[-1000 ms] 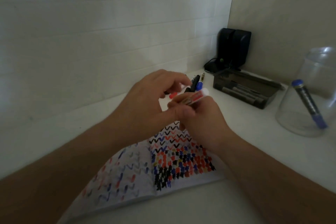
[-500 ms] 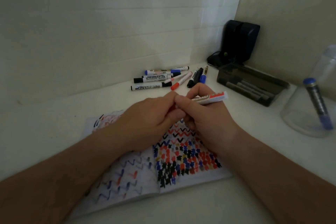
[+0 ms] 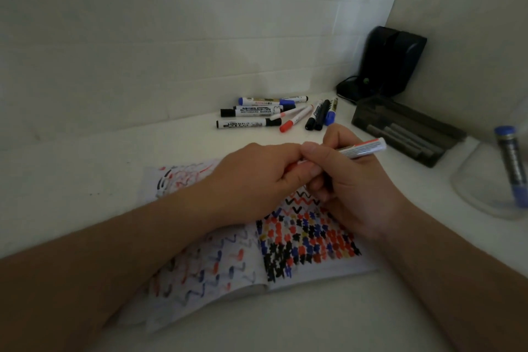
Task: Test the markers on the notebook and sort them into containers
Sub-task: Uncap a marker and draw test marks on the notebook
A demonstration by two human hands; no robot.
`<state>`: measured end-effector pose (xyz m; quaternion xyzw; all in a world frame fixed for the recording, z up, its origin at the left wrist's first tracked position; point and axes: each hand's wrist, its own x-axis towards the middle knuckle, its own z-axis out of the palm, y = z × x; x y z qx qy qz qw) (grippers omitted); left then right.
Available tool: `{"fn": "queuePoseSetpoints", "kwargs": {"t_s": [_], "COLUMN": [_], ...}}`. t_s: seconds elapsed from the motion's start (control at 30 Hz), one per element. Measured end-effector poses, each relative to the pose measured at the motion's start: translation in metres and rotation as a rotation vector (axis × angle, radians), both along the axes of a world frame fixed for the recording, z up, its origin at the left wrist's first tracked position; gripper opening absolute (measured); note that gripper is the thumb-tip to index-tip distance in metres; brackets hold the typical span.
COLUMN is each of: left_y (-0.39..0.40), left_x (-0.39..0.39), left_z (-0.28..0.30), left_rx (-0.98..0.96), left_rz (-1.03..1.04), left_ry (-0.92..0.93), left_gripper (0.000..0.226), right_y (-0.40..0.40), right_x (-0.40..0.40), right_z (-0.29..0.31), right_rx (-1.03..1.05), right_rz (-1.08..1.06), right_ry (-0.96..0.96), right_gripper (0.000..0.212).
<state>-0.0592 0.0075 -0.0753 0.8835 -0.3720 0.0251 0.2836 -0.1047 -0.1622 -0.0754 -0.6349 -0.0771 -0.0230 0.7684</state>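
Head view: both hands (image 3: 308, 177) on marker (image 3: 361, 148)

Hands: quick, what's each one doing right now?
Left hand: fingers curled, pinching the front end of the marker, likely its cap.
Right hand: grips the marker's barrel.

Left hand (image 3: 254, 177) fingers curled, pinching, touching right hand (image 3: 343, 180), right grip curled, forearms converging

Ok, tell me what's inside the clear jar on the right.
One blue-capped marker leans inside the clear jar. The frame edge cuts off the jar's right side, so more there stays unseen.
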Motion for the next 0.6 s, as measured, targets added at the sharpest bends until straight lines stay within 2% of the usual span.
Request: {"fn": "queuePoseSetpoints", "kwargs": {"t_s": [0.1,0.13,0.23,0.33,0.4,0.5,0.6], "left_y": [0.003,0.004,0.006,0.008,0.014,0.022,0.024], "left_x": [0.0,0.0,0.0,0.0,-0.001,0.001,0.003], "left_z": [0.002,0.003,0.008,0.014,0.014,0.013,0.015], "left_rx": [0.049,0.06,0.115,0.247,0.278,0.304,0.33], "left_rz": [0.036,0.035,0.025,0.007,-0.024,-0.08,-0.112], "left_ry": [0.002,0.022,0.103,0.146,0.208,0.239,0.268], "left_gripper": [0.073,0.075,0.059,0.072,0.064,0.051,0.053], "right_y": [-0.004,-0.005,-0.004,-0.011,-0.022,-0.034,-0.035], "right_x": [-0.001,-0.002,-0.005,-0.004,-0.004,-0.008,-0.02], "right_z": [0.003,0.004,0.004,0.007,0.012,0.024,0.034], "right_rx": [-0.102,-0.129,-0.124,-0.073,0.052,0.166,0.076], "right_rz": [-0.015,-0.007,-0.017,-0.056,-0.051,0.1,0.385], "right_ry": [-0.064,-0.08,-0.046,-0.003,0.011,0.05,0.148], "right_gripper": [0.03,0.028,0.023,0.022,0.018,0.026,0.03]}}
